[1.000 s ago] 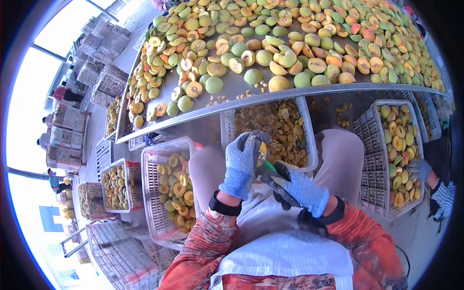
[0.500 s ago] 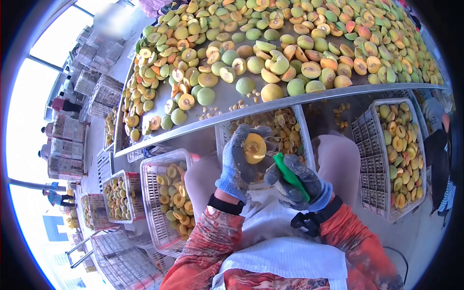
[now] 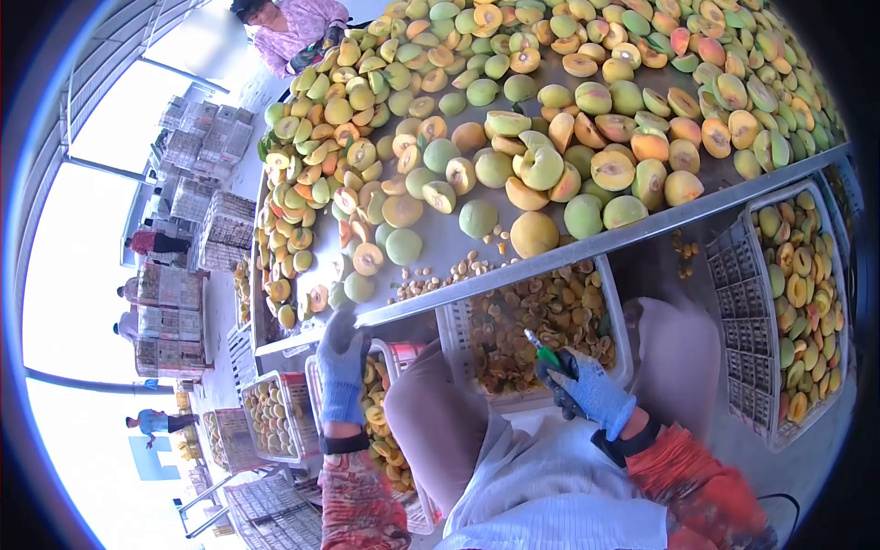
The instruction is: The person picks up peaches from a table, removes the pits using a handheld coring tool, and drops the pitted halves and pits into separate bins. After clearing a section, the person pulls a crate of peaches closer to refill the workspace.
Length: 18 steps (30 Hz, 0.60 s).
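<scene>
My left hand [image 3: 343, 367], in a blue and grey glove, is at the near edge of the metal table [image 3: 477, 286], above the left crate of fruit halves [image 3: 378, 412]. Its fingers are apart, and no fruit shows in it. Peach-like fruits, whole and halved, cover much of the tabletop, a green one [image 3: 403, 246] among those nearest this hand. My right hand [image 3: 587, 390], gloved too, is closed around a green-handled tool [image 3: 547, 356] whose metal tip points up and left. This hand is over the near edge of a crate of pits and scraps [image 3: 541, 321].
A tall crate of halved fruit [image 3: 797, 302] stands at the right. Small pits [image 3: 467, 268] lie along the table's near edge. A person in pink [image 3: 298, 32] is at the table's far left. Stacked crates [image 3: 170, 321] and another person [image 3: 160, 423] are farther left.
My left hand has moved left and up to the table edge, and the fruit half it held no longer shows. My right hand still holds the tool, whose metal tip now shows. The view has shifted.
</scene>
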### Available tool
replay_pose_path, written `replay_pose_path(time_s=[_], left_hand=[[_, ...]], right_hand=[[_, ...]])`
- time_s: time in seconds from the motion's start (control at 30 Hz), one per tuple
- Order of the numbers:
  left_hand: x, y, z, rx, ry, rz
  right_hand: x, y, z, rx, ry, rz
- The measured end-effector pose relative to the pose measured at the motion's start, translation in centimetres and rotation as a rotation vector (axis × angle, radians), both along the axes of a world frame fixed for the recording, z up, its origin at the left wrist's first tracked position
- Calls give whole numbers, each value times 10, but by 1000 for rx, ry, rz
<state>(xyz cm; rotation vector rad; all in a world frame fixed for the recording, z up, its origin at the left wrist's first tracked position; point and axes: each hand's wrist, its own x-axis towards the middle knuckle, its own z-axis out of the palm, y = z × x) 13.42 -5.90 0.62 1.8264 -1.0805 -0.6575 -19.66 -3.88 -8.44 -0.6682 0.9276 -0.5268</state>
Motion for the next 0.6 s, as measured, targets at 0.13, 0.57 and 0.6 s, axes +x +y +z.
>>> replay_pose_path(time_s=[0.13, 0.57, 0.6], left_hand=[[-75, -129, -51, -65, -237, -365], [-96, -54, -14, 34, 1448, -467], [-96, -36, -11, 18, 1450, -454]], right_hand=[[-4, -6, -3, -76, 126, 51], [-1, -2, 31, -587, 257, -83], [2, -1, 40, -964, 434, -152]])
